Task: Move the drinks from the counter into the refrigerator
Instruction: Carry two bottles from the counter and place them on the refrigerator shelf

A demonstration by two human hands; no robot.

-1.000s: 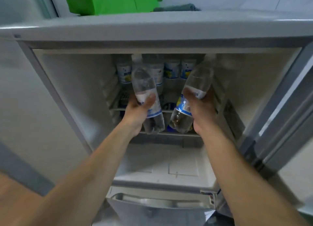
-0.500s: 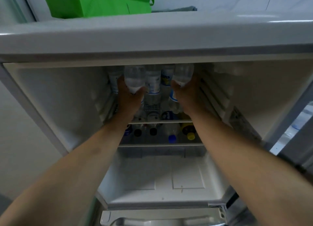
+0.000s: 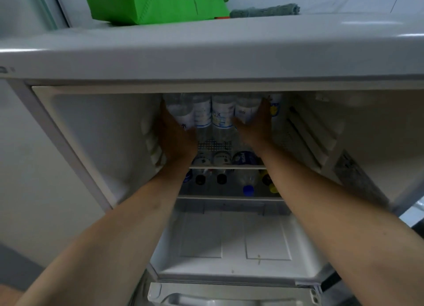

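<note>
Both your hands are deep in the fridge [image 3: 96,145], top shelf [image 3: 227,167]. Left hand [image 3: 176,135] is wrapped round the left bottle [image 3: 181,113]; right hand [image 3: 257,124] round the right bottle [image 3: 246,110]. Both stand upright, just ahead of your palms, w/ more bottles between. Next: let go, pull straight back.

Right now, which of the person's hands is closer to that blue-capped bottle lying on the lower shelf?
Right. The right hand is on the upper shelf, above and slightly right of the blue-capped bottle. The left hand is up there too, but well off to its left.
</note>
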